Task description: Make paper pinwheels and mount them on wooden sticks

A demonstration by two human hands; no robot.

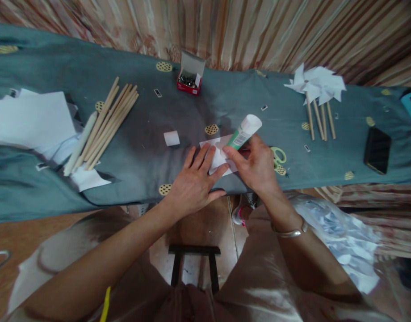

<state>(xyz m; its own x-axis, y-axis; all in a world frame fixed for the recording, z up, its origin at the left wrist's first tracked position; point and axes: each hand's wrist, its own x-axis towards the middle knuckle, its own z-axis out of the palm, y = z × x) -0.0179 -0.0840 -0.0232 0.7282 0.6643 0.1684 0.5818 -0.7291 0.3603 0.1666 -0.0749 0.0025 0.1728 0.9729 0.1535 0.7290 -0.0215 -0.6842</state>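
My left hand (194,181) lies flat with fingers spread, pressing down a white paper piece (214,147) on the grey-blue cloth (141,147). My right hand (255,167) grips a glue stick (244,131) with a green label and white cap end, tilted with its lower end at the paper. A silver bangle sits on my right wrist. A small white paper square (171,138) lies just left of the paper.
A bundle of wooden sticks (103,123) and white paper sheets (31,118) lie at left. A red box of pins (189,80) stands at the back. Paper pinwheels on sticks (317,96), green scissors (278,157), a black phone (377,150) are at right.
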